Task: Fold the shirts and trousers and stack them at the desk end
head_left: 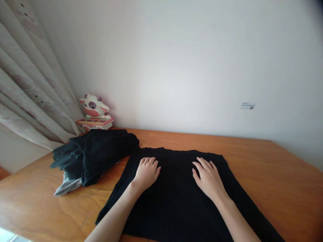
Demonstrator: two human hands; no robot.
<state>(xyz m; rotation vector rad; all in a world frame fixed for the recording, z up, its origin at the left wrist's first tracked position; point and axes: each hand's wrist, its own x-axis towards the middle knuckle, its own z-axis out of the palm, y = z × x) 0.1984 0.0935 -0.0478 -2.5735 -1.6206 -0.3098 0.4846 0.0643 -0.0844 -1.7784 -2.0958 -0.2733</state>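
A black garment (176, 198) lies spread flat on the wooden table (277, 181) in front of me. My left hand (146, 172) rests palm down on its upper left part, fingers slightly curled and together. My right hand (207, 176) lies flat on the upper right part, fingers stretched out. Neither hand holds anything.
A heap of dark clothes (93, 154) with a grey piece (67, 186) under it sits at the table's left. Behind it, a cow toy (94, 111) stands against the white wall. Curtains (27, 84) hang at the left. A small label (247, 106) is stuck on the wall.
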